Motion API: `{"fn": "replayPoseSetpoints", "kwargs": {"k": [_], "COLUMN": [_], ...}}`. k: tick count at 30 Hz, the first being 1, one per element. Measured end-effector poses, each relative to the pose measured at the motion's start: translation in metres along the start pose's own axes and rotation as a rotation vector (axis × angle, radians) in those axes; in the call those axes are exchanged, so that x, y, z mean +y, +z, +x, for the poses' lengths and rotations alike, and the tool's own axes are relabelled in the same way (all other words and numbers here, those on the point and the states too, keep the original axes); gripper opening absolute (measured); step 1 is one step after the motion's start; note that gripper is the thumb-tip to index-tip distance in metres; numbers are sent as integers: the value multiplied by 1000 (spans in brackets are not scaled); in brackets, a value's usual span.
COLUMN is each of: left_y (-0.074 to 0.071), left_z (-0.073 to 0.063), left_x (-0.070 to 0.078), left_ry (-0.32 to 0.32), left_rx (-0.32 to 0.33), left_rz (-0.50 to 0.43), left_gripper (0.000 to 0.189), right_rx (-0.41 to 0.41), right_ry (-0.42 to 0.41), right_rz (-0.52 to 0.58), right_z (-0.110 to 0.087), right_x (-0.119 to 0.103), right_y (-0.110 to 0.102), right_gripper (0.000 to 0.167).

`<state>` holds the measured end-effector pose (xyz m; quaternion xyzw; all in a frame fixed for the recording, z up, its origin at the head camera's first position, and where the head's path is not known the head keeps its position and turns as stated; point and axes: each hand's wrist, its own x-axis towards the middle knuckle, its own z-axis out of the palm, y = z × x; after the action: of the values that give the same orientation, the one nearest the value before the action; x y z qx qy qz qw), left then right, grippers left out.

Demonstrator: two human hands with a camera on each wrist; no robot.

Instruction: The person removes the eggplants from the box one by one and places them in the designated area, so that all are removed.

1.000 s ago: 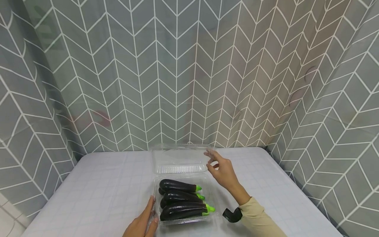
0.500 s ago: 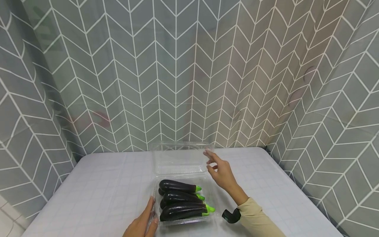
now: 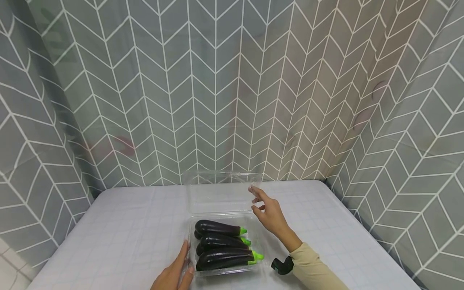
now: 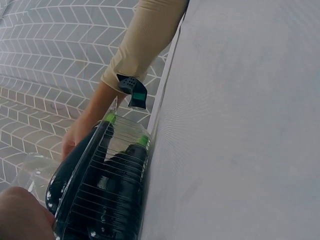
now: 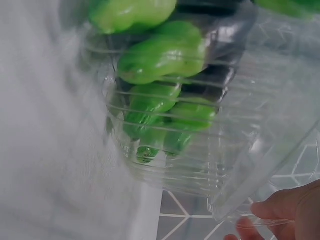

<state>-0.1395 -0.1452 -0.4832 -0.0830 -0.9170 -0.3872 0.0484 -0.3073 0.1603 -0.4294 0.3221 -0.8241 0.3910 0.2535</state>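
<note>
Several dark eggplants (image 3: 224, 257) with green stem ends lie in the base of a clear plastic clamshell container (image 3: 217, 273). Its lid (image 3: 217, 197) stands raised behind the base, joined along the far edge. My left hand (image 3: 172, 272) rests against the base's left side with fingers fairly straight; the left wrist view shows part of that hand (image 4: 22, 215) by the eggplants (image 4: 115, 185). At the lid's right edge, my right hand (image 3: 272, 215) holds the plastic between thumb and fingers. Up close in the right wrist view, the thumb (image 5: 280, 205) lies over the lid's thin edge.
A black wrist device (image 3: 282, 266) sits by the right sleeve (image 3: 315, 268). The table (image 3: 119, 241) has a white checked cloth. Grey curtains (image 3: 217, 100) with white chevron lines surround it at the back and sides.
The lid's far edge has risen slightly, tilting more upright. My right hand has shifted a little toward me and to the left. The left hand and eggplants stay put.
</note>
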Motion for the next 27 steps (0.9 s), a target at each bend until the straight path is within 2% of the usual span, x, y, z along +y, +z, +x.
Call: {"fn": "replayPoseSetpoints", "kwargs": {"k": [4, 13, 27], "left_y": [1, 1, 1], "left_z": [0, 0, 1], "left_x": [-1, 0, -2], "left_ry": [-9, 7, 24], "left_rx": [-8, 15, 11], "left_rz": [3, 18, 2], "left_gripper": [72, 71, 71], "right_rx": [8, -8, -14], "right_ry": [2, 1, 22], "right_rz": [1, -5, 45], "right_z": [-1, -3, -8], "right_x": [2, 8, 12], "right_y": [2, 7, 10], "right_gripper": [70, 61, 56]}}
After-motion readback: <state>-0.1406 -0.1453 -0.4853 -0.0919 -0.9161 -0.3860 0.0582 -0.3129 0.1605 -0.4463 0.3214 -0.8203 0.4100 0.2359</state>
